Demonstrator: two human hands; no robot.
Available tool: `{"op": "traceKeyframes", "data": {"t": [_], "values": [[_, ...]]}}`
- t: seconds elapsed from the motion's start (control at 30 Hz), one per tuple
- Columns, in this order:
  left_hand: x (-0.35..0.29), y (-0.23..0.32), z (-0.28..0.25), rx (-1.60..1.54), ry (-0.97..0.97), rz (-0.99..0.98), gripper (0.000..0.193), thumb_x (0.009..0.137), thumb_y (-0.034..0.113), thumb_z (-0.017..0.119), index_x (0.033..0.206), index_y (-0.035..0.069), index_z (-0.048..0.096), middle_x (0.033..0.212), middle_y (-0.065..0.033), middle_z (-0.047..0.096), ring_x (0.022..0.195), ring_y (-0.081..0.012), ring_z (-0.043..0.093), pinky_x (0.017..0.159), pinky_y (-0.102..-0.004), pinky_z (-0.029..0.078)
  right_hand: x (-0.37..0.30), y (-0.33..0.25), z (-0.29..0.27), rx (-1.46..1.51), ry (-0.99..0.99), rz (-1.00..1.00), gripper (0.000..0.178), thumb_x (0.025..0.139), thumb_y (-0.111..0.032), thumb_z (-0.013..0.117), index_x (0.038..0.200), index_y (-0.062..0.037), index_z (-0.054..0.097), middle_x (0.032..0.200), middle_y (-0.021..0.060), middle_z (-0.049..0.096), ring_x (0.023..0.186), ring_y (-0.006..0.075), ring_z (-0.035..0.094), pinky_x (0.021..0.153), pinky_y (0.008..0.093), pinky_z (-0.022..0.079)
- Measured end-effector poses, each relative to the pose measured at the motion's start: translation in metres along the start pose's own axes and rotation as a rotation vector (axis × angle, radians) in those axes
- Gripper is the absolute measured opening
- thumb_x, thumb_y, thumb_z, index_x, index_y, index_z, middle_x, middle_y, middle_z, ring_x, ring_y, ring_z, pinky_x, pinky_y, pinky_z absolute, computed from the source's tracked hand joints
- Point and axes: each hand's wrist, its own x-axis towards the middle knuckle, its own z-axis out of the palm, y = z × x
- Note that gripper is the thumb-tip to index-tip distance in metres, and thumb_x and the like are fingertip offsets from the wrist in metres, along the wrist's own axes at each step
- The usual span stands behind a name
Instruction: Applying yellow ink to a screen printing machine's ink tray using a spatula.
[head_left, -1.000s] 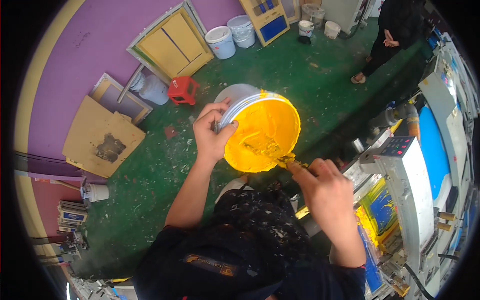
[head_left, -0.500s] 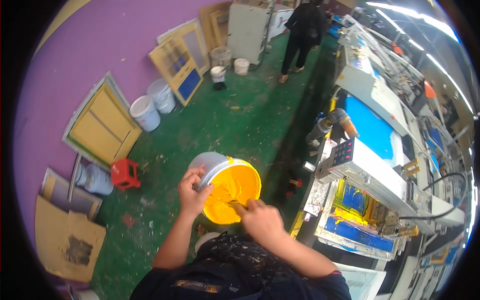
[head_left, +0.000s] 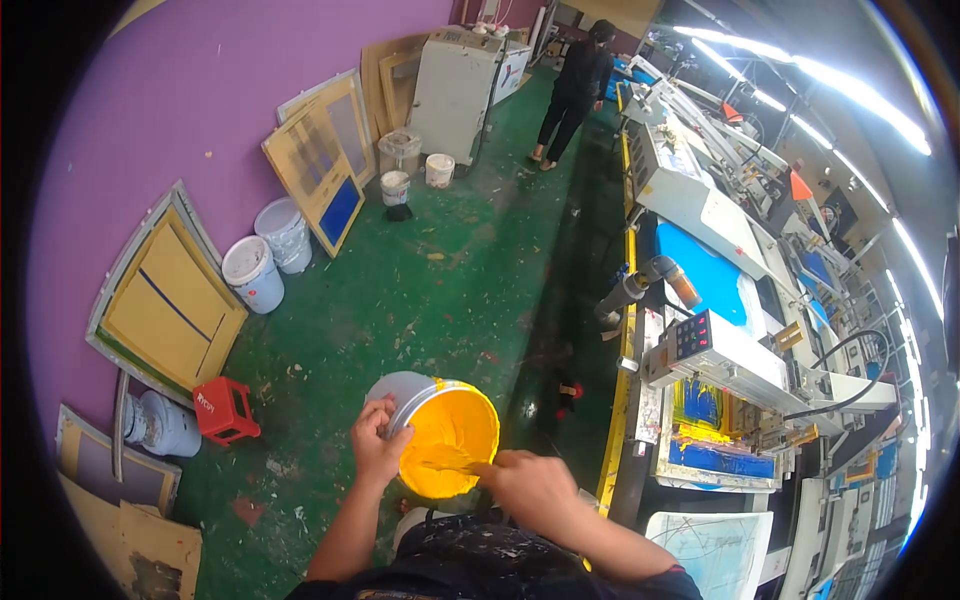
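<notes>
A pale grey-white bucket [head_left: 396, 388] is tilted toward me in front of my body, with thick yellow ink or paint [head_left: 455, 425] coating its inside and rim. My left hand [head_left: 380, 445] grips the bucket's left side, thumb over the rim. Closed around the handle of a spatula-like tool [head_left: 481, 468], my right hand [head_left: 540, 492] is at the lower right of the opening. The tool's working end is in the yellow ink and smeared with it, so its exact shape is hard to make out.
At right runs a printing bench with a control box [head_left: 692, 337] and an ink-covered screen frame [head_left: 720, 455]. Along the purple wall stand a red stool [head_left: 226, 410], white buckets [head_left: 252, 272] and leaning frames [head_left: 175, 300]. Another person [head_left: 575, 90] is at the far end.
My view has shifted, and the bucket and both hands appear lower in it. The tool has moved through the ink, leaving different streaks. The other person is farther off.
</notes>
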Motion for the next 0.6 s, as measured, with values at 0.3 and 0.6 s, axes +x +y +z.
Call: {"op": "traceKeyframes", "data": {"t": [0.3, 0.6], "values": [[-0.005, -0.026, -0.082, -0.115, 0.267, -0.146, 0.024, 0.081, 0.006, 0.067, 0.101, -0.005, 0.063, 0.121, -0.0103, 0.066, 0.112, -0.0193, 0.063, 0.101, -0.0339, 0.047, 0.082, -0.010, -0.016, 0.135, -0.112, -0.084, 0.025, 0.097, -0.026, 0.062, 0.118, -0.0241, 0.075, 0.093, 0.0082, 0.072, 0.086, 0.0302, 0.074, 0.068, 0.0432, 0.060], [0.006, -0.021, -0.074, 0.152, 0.426, -0.022, 0.021, 0.085, 0.006, 0.066, 0.079, 0.002, 0.047, 0.108, -0.0078, 0.055, 0.135, -0.0367, 0.056, 0.114, -0.0472, 0.038, 0.162, 0.032, -0.018, 0.230, -0.073, -0.367, 0.023, 0.094, -0.024, 0.063, 0.113, -0.0184, 0.076, 0.090, 0.0085, 0.071, 0.084, 0.0272, 0.075, 0.063, 0.0417, 0.061]]}}
